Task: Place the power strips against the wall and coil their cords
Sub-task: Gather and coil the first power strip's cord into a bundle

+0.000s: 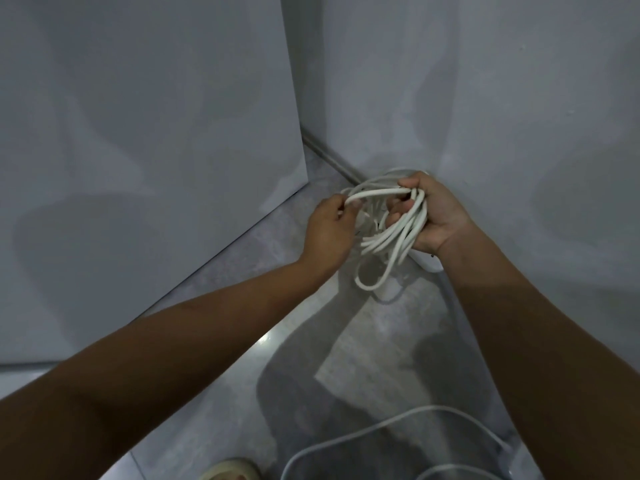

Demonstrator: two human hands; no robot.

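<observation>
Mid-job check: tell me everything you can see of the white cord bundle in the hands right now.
The white, plastic-looking round cord bundle is gathered into several loose, uneven loops. The right hand closes its grip round their upper part; the lowest loop hangs free above the grey floor. The left hand pinches one strand arching across the top toward the right hand. It is held near the base of the pale wall. Its ends are hidden.

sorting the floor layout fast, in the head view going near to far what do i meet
slipper → loose cord on the floor → coiled cord, gripped by the right hand and pinched by the left hand → pipe along the wall base
</observation>
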